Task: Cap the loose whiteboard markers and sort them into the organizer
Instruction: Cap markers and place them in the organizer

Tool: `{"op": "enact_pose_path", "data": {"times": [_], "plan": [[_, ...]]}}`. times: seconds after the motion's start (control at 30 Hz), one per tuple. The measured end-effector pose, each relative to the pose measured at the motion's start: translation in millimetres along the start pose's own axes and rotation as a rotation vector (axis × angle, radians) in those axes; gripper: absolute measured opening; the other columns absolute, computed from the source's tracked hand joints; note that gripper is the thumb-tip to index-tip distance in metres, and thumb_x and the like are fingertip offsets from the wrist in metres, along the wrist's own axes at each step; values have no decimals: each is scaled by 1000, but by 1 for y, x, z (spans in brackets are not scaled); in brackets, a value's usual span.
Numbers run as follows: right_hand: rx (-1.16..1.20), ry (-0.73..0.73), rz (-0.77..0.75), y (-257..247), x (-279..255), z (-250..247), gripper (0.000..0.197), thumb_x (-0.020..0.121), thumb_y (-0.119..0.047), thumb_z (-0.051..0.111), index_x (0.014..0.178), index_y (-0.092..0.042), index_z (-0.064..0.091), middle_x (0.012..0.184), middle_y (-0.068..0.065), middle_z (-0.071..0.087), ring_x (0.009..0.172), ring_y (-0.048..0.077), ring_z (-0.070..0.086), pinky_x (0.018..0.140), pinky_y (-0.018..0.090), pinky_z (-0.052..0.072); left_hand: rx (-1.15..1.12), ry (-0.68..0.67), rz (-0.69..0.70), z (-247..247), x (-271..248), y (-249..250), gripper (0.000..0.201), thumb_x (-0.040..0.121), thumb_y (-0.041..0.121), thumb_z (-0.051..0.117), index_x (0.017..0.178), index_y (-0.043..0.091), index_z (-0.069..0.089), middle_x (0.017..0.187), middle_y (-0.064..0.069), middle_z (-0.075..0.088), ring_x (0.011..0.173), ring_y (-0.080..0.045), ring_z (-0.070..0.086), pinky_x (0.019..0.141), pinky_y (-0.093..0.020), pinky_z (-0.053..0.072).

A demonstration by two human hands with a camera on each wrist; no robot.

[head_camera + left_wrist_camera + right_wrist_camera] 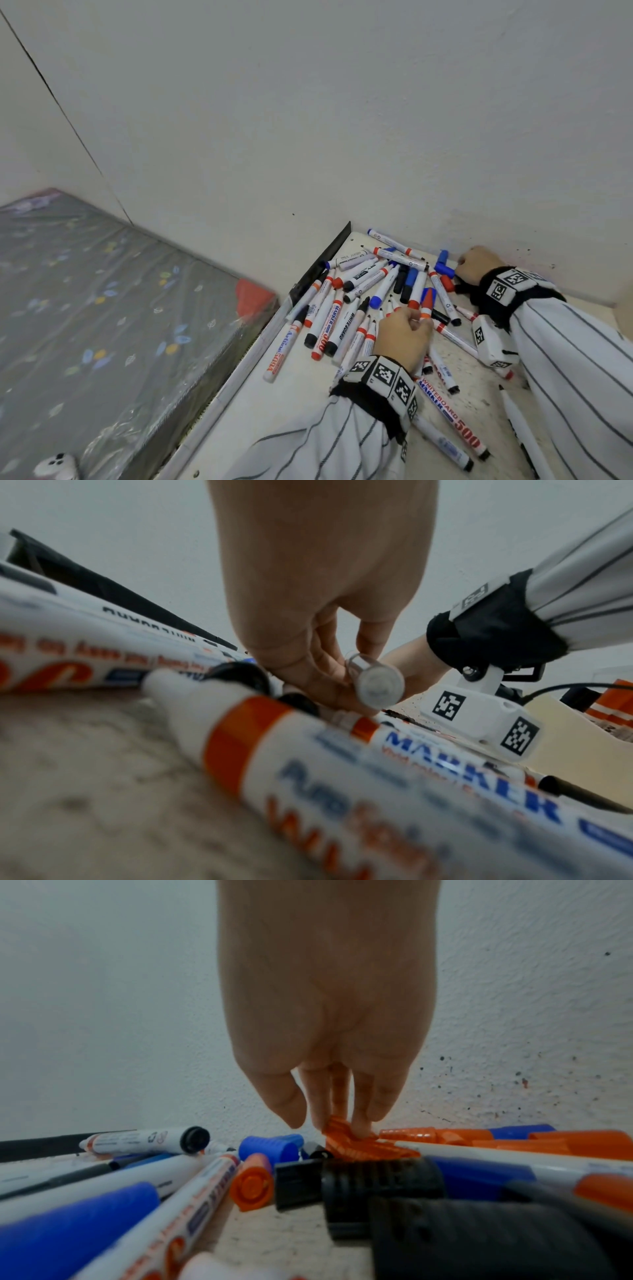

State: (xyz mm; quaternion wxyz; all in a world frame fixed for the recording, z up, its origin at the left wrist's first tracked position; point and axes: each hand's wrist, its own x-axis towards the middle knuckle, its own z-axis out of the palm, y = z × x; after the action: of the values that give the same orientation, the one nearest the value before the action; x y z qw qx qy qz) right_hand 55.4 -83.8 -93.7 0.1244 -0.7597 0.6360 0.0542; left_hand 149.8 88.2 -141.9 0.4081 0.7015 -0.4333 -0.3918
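Orange cap is pinched by the right hand for fitting, while the left hand grips a marker steady above the worktop.

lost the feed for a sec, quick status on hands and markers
Left hand grips a marker. Right hand pinches an orange cap by the wall. Loose markers piled all round; organizer unseen.
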Motion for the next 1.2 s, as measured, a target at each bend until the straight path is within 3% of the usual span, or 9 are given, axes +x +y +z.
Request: {"op": "enact_pose_path", "data": {"times": [0.17,0.33,0.4,0.53,0.7,0.8,0.9,1.07,1.2], "plan": [[230,211,-34,13,-8,-5,26,86,-3,54,111,3,61,114,19,60,103,31,56,88,33,44,1,24,23,-1,-1,1,31,92,34,51,117,16,60,89,6,59,76,-7,55,77,-23,50],[377,446,-161,29,-25,-19,17,84,1,56,100,-3,60,109,18,56,87,25,49,82,27,37,27,28,63,1,-6,8,30,94,30,50,119,16,58,92,4,59,76,-7,54,74,-21,49],[426,421,-204,33,-37,-28,22,85,1,52,106,-4,55,109,17,51,86,21,45,80,24,35,38,18,90,3,-9,12,29,95,29,49,121,17,57,96,5,59,82,-6,56,77,-21,50],[491,214,-306,42,-71,-43,27,85,0,57,110,-9,56,100,6,57,86,13,51,67,14,39,57,2,146,1,-14,18,29,96,25,46,123,17,54,89,15,51,75,6,47,62,-7,36],[433,90,-412,57,-116,-38,23,86,1,57,103,-13,66,92,-9,58,75,-10,51,67,-1,41,172,-25,244,7,-22,26,31,95,24,50,124,19,57,114,0,61,95,-8,53,90,-24,44],[391,138,-441,68,-133,-29,24,87,-2,57,104,-15,68,92,-11,58,78,-8,52,81,9,45,218,-74,322,17,-28,30,30,94,22,51,124,18,57,115,2,60,94,-5,50,86,-19,42],[421,174,-406,83,-142,-24,23,86,0,59,102,-14,68,95,-7,58,83,2,55,76,7,40,231,-105,355,19,-32,32,29,95,19,50,123,18,57,107,6,57,90,-2,48,77,-11,38],[485,230,-392,96,-158,-13,19,82,-3,65,97,-16,65,88,-9,56,79,5,53,67,3,39,198,-201,367,21,-35,33,30,94,19,52,123,20,58,104,11,53,94,-4,49,89,-22,40],[460,178,-353,97,-169,-2,12,89,-16,60,99,-17,65,87,-4,57,77,9,54,68,12,39,171,-281,378,24,-37,33,30,93,22,54,123,21,58,105,10,55,83,-1,48,80,-19,42]]}}
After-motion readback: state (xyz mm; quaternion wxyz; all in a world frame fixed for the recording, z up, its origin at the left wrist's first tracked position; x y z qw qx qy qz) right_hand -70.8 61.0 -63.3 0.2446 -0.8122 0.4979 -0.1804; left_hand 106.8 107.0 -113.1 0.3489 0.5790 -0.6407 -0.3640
